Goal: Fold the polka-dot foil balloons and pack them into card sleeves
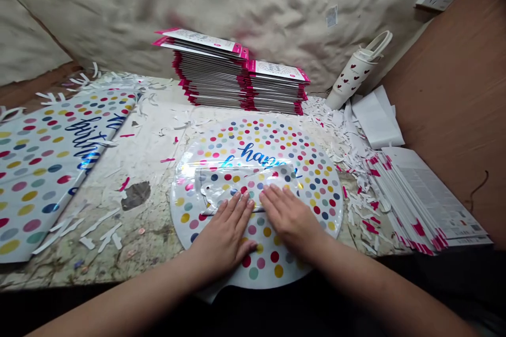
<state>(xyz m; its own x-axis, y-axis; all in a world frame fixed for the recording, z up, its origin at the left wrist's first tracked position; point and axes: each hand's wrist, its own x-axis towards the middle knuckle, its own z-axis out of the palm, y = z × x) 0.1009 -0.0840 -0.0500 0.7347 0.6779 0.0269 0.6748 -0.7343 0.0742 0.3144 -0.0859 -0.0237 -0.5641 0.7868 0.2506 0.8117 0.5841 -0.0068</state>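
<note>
A round, flat foil balloon (316, 176) with coloured dots and blue "happy" lettering lies on the worktable in front of me. Across its middle is a shiny folded strip (225, 181) with the same dots; whether it is part of the balloon or a separate piece I cannot tell. My left hand (225, 231) rests flat on the balloon, its fingertips at the strip's lower edge. Close beside it, my right hand (294, 216) lies with stretched fingers pressing on the strip's right part. Neither hand grips anything.
Dotted foil sheets (43, 163) with blue lettering lie at the left. Pink-edged packets (213, 76) stand in two stacks at the back. A white tumbler (350, 79), white paper (377, 118) and a fanned pile of cards (430, 195) are at the right. Paper shreds (332, 139) litter the table.
</note>
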